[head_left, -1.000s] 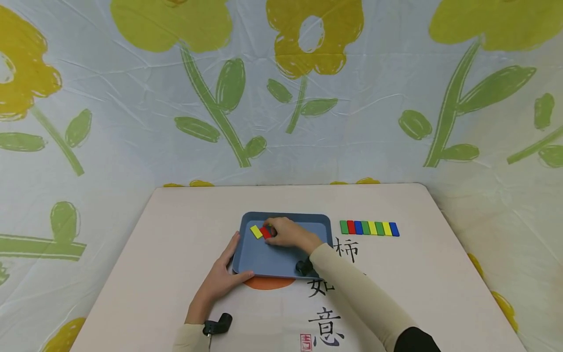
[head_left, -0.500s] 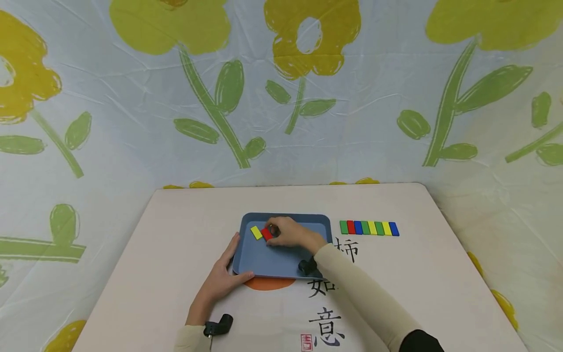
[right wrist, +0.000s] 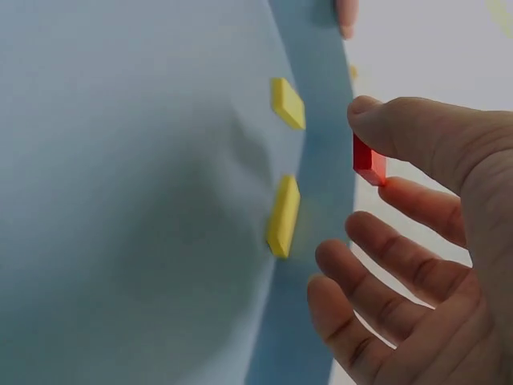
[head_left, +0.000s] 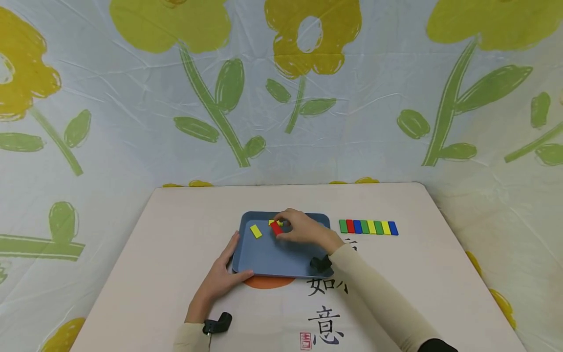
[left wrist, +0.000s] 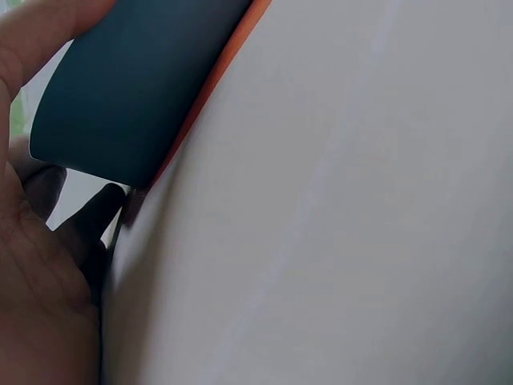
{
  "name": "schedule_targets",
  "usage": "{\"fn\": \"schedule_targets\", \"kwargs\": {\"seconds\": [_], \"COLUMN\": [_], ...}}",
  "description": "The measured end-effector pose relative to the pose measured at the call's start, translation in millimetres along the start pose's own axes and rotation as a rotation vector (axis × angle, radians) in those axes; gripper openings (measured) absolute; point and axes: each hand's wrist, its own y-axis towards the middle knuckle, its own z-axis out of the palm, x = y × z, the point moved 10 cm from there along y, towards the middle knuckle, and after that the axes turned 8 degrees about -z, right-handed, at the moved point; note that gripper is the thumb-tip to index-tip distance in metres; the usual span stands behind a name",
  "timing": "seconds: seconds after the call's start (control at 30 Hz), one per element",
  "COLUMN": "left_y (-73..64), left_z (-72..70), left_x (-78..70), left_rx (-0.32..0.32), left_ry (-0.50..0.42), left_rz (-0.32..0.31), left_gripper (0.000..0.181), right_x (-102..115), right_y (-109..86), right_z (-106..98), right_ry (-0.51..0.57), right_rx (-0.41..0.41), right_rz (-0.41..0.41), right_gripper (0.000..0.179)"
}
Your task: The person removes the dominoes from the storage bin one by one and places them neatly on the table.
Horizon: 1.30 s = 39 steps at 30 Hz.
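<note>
In the head view, my right hand [head_left: 303,227] pinches a small flat red block [head_left: 275,228] between thumb and fingertips, above the blue-grey tray [head_left: 268,261]. The right wrist view shows the red block [right wrist: 369,160] tilted under the thumb, the other fingers spread loosely below. Two yellow blocks are in the tray: one [head_left: 256,231] lies apart on the left, the other [right wrist: 284,216] is close to the far wall, partly behind the right hand in the head view. My left hand [head_left: 222,276] holds the tray's near left corner, fingers along its left side and thumb on the front edge.
Right of the tray, several green, red, blue and yellow blocks form a straight row [head_left: 368,227] on the pale tabletop [head_left: 422,274]. Printed black characters [head_left: 325,325] and an orange shape [head_left: 268,282] show on the surface near the tray. A flowered cloth hangs behind.
My right hand has lifted the red block away from the left yellow block, moving it right and a little farther back. Another yellow block has come into sight. The left hand stays put.
</note>
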Motion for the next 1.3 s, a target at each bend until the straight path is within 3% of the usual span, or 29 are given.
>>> {"fn": "schedule_targets", "kwargs": {"seconds": [0.57,1.03,1.3], "left_y": [0.8,0.0,-0.9], "left_z": [-1.7,-1.5,-0.6], "left_x": [4.1,4.4,6.6], "left_rx": [0.007,0.013,0.026], "left_ry": [-0.010,-0.025,-0.040], "left_rz": [0.002,-0.019,-0.044], "left_gripper": [0.111,0.113,0.113], "right_x": [-36.5,-88.0,-124.1], "right_y": [-64.1,-154.6,-211.7], "right_z": [-66.1,-116.5,-128.2], "right_ry": [-0.083,-0.112,-0.160], "right_rx": [-0.153,-0.273,-0.314], "right_rz": [0.088,0.211,0.341], "right_gripper": [0.051,0.050,0.052]}}
